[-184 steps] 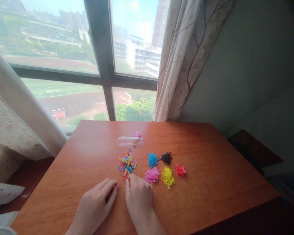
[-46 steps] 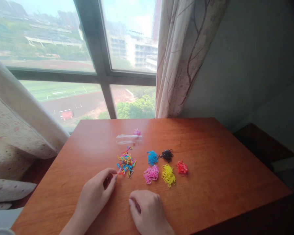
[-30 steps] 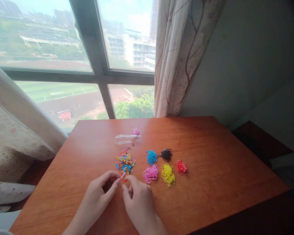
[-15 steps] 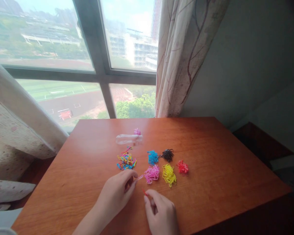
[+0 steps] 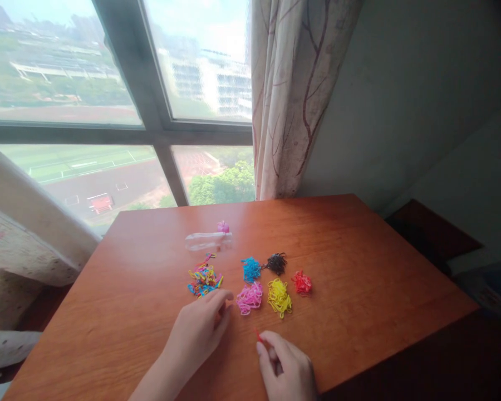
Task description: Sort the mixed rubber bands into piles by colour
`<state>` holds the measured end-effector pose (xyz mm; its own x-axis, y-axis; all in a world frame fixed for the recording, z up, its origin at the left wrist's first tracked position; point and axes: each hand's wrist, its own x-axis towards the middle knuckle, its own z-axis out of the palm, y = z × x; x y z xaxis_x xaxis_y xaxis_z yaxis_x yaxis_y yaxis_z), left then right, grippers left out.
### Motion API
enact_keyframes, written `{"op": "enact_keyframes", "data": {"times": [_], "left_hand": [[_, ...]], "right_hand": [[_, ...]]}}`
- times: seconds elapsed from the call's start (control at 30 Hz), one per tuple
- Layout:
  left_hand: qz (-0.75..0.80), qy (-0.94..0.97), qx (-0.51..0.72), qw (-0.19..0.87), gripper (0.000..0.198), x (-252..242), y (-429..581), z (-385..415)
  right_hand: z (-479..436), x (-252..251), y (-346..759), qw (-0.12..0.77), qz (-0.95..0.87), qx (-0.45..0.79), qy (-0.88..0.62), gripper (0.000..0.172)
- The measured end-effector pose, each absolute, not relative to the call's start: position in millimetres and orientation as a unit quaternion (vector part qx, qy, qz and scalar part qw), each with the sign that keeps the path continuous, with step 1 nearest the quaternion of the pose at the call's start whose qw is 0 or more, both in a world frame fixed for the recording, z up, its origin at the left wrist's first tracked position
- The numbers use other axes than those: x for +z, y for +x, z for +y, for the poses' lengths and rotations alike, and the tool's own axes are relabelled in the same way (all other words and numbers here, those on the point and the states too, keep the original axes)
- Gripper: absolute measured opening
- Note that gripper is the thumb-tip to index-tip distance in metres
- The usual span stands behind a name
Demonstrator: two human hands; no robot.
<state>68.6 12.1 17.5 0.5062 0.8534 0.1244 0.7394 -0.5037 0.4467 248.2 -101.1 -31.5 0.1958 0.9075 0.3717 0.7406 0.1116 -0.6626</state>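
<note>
Between the thumb and index finger of my right hand (image 5: 286, 365) is a small red rubber band (image 5: 258, 334), held over the near part of the table. My left hand (image 5: 204, 323) hovers just left of the pink rubber bands (image 5: 249, 298), thumb and index finger slightly apart, with nothing visible between them. Beyond that hand lies a mixed pile of coloured rubber bands (image 5: 204, 278), partly covered by it. Yellow rubber bands (image 5: 279, 297), blue ones (image 5: 250, 269), black ones (image 5: 277, 263) and red ones (image 5: 303, 283) form separate heaps.
A clear plastic bag (image 5: 206, 241) lies at the back of the wooden table (image 5: 350, 250), with a small pink object (image 5: 222, 226) at its end. Behind stand a window (image 5: 162, 136) and curtains (image 5: 275, 111).
The pink band at my left fingertips is gone from them, and those fingers now sit by the pink heap. My right hand has drawn slightly away with the red band. The view has shifted right.
</note>
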Motion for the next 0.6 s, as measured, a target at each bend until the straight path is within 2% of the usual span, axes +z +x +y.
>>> {"op": "enact_keyframes", "data": {"times": [0.2, 0.4, 0.6], "left_hand": [[0.483, 0.826, 0.225, 0.183, 0.015, 10, 38, 6], [0.478, 0.814, 0.278, 0.176, 0.013, 0, 27, -1], [0.470, 0.822, 0.272, 0.172, 0.015, 2, 31, -1]], "right_hand": [[-94, -26, 283, 0.398, -0.632, 0.055, -0.663, 0.030], [-78, -14, 342, 0.343, -0.588, -0.072, -0.729, 0.047], [-65, -10, 358, 0.284, -0.581, -0.083, -0.758, 0.057]]}}
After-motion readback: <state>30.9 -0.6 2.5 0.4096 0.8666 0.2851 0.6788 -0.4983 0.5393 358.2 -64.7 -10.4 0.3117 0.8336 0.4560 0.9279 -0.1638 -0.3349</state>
